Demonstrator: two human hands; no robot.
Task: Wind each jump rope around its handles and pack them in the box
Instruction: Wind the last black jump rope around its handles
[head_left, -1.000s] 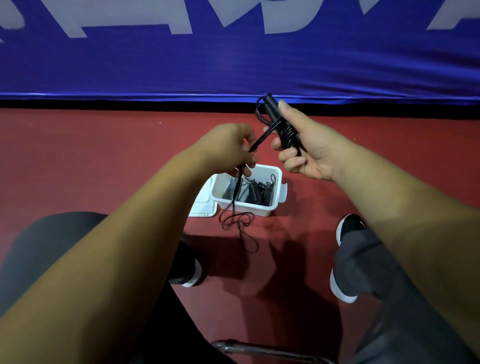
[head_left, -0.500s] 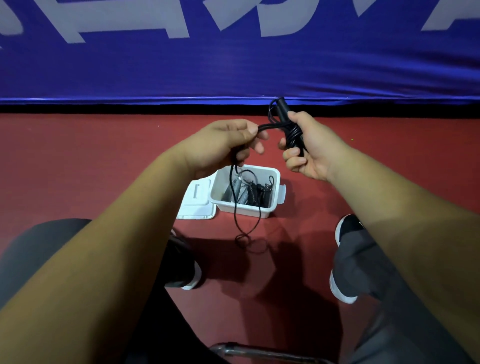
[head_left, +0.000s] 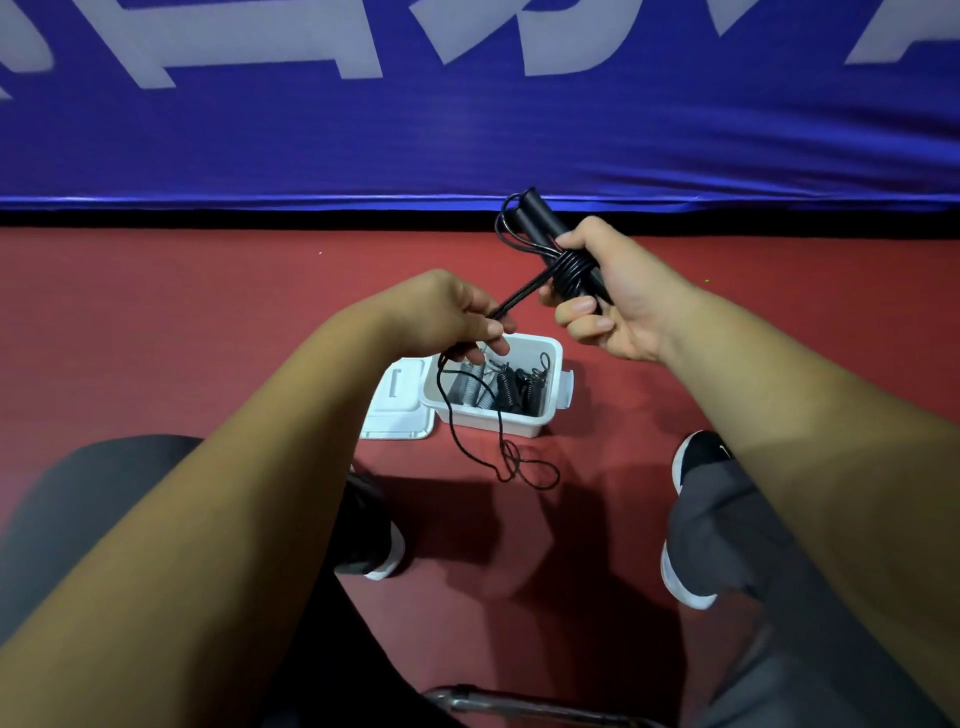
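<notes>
Right hand clamped round two black jump-rope handles, with several turns of thin black cord wound on them. Left hand pinches the cord taut just beside. The slack hangs in front of the open white plastic box and loops on the red floor. Coiled ropes lie inside the box, and the white lid lies just left of it.
</notes>
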